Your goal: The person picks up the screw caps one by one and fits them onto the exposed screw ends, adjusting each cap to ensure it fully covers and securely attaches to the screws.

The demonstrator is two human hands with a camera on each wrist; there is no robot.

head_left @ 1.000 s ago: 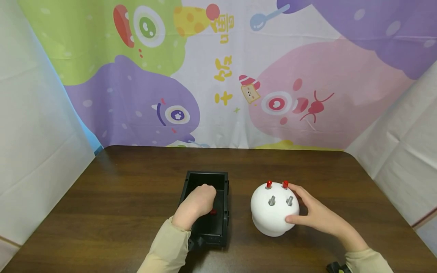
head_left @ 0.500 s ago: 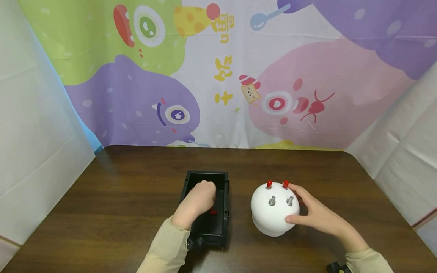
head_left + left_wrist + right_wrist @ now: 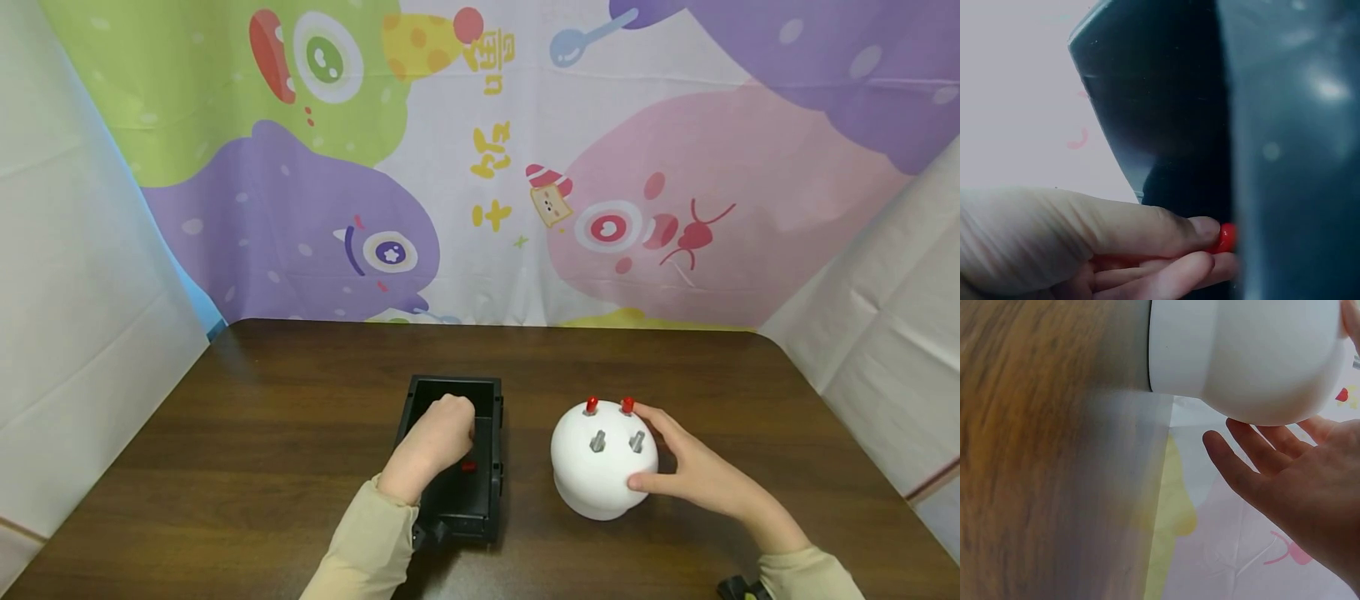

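My left hand (image 3: 435,437) reaches down into a black box (image 3: 495,500), its fingertips out of sight in the head view. In the left wrist view, thumb and fingers pinch a small red cap (image 3: 1227,236). Another red cap (image 3: 468,467) lies on the box floor beside the hand. To the right, a white domed stand (image 3: 592,479) carries upright metal bolts (image 3: 597,442) on top. Its two far bolts wear red caps (image 3: 592,406). My right hand (image 3: 701,471) holds the dome's right side, thumb in front and fingers behind; the right wrist view shows fingertips against the curved white surface (image 3: 1260,369).
Both things stand on a dark brown wooden table (image 3: 262,450). A cartoon-printed curtain (image 3: 480,167) hangs behind its far edge, and white cloth walls (image 3: 90,275) flank it. A small black object (image 3: 738,587) shows beside the right sleeve.
The left hand shifts very slightly inside the box. The right hand and the white stand keep their places.
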